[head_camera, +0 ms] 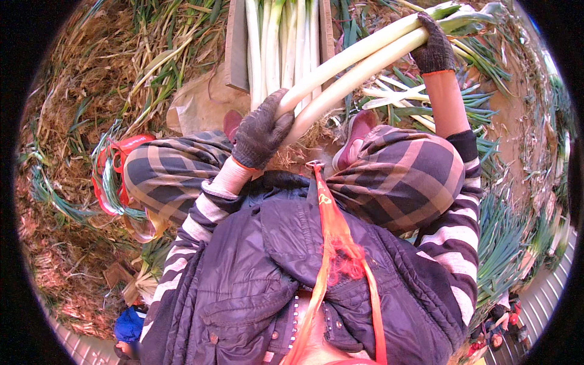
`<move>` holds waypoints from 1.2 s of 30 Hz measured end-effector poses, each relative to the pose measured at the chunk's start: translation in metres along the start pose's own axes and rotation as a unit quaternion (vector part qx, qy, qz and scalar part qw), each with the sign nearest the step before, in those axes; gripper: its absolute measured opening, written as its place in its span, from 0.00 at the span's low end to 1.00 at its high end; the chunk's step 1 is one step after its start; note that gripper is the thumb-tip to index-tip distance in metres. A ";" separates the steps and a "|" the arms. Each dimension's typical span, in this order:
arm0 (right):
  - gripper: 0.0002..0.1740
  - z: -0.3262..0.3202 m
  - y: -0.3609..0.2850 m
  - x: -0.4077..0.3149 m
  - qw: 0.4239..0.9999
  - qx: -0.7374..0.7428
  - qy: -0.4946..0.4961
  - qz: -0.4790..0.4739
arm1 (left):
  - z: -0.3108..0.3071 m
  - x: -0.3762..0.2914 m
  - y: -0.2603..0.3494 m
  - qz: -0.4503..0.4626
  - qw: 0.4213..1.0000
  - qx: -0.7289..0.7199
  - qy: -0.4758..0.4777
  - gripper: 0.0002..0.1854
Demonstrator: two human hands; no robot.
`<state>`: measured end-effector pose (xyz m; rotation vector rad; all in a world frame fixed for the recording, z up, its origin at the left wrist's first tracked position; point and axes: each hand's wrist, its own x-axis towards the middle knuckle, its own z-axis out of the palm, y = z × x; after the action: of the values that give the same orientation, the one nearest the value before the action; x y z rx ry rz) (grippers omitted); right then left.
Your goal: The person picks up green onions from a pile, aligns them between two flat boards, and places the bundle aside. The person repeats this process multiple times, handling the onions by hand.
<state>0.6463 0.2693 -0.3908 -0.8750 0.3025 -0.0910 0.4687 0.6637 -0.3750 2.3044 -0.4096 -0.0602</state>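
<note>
My left hand (262, 130), in a dark knit glove with an orange cuff edge, holds the lower white ends of long green onions (360, 54). Gloved in the same way, my right hand (433, 45) grips them at the upper end, where the leaves turn green. The stalks slant up to the right across the view. Beneath and beyond them, several more white stalks (285, 45) lie lengthwise in a wooden trough (237, 50). Roots lie on the ground between my feet, below the trough.
Loose green onions (410, 98) lie beyond my right knee, with a big leafy pile (502, 237) further right. Dry leaves and roots (86, 54) cover the ground at left. A red bag with ties (109, 173) is by my left knee. People are visible at both lower edges.
</note>
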 end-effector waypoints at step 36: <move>0.31 0.174 0.086 0.099 0.609 -0.755 -0.161 -0.184 | 0.133 0.063 -0.083 -0.292 0.924 -0.198 -0.146 0.35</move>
<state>0.7889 0.4332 -0.3750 -2.6410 -0.2710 -0.0359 0.5290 0.6045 -0.5209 1.9375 0.1537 -0.7238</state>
